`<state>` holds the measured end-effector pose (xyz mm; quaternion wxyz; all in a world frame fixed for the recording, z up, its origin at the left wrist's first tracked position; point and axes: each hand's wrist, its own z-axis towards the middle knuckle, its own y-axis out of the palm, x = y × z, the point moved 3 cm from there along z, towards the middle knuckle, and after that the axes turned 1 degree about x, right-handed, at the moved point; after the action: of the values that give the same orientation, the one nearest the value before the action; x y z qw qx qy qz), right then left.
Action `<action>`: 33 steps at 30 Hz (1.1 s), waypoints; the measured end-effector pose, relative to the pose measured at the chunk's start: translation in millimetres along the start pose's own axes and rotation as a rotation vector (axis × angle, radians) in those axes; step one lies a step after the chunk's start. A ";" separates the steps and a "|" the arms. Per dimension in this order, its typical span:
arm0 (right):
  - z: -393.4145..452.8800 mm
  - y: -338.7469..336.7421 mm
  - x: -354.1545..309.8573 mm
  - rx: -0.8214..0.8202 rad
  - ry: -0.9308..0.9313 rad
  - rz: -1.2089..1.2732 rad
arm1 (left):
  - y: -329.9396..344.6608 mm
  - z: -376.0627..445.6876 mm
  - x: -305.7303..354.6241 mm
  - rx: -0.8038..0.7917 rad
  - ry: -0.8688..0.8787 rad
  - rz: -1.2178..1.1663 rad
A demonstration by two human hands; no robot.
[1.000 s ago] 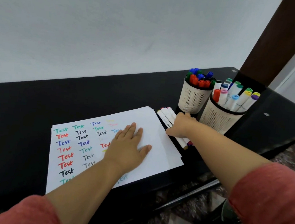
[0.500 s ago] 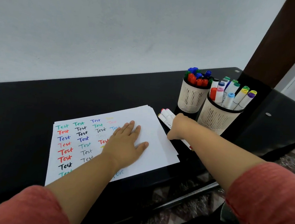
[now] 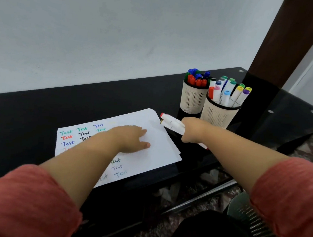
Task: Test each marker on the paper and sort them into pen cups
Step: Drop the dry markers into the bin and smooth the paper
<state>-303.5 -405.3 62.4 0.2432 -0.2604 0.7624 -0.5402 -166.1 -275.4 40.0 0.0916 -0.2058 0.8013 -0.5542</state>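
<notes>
On the black table [image 3: 39, 112], the left hand [image 3: 133, 140] lies flat with straight fingers on the paper [image 3: 157, 146], which sits at the front edge and carries rows of coloured "Test" marks. Just off the paper's right edge, the right hand [image 3: 194, 130] curls round white markers [image 3: 172, 123]; how many is unclear. Their long axis runs from far left to near right, the red-capped end pointing away toward the wall. Behind the right hand, toward the table's right end, two pen cups [image 3: 192, 100] stand touching, both full of markers.
</notes>
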 end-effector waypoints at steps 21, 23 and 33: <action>-124.4 25.7 207.5 -0.046 0.161 0.017 | 31.6 -0.5 234.3 -0.082 0.477 0.097; -129.5 43.3 230.5 -0.072 0.201 0.054 | 47.3 6.1 255.2 -0.113 0.517 0.127; -119.6 185.1 306.5 -0.367 0.281 0.065 | 135.6 69.0 321.5 -0.332 0.602 0.281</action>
<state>-635.0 -472.2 -105.4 0.1005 -0.1978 0.8822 -0.4153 -460.1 -432.0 -84.9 -0.1077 0.0662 0.8918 -0.4344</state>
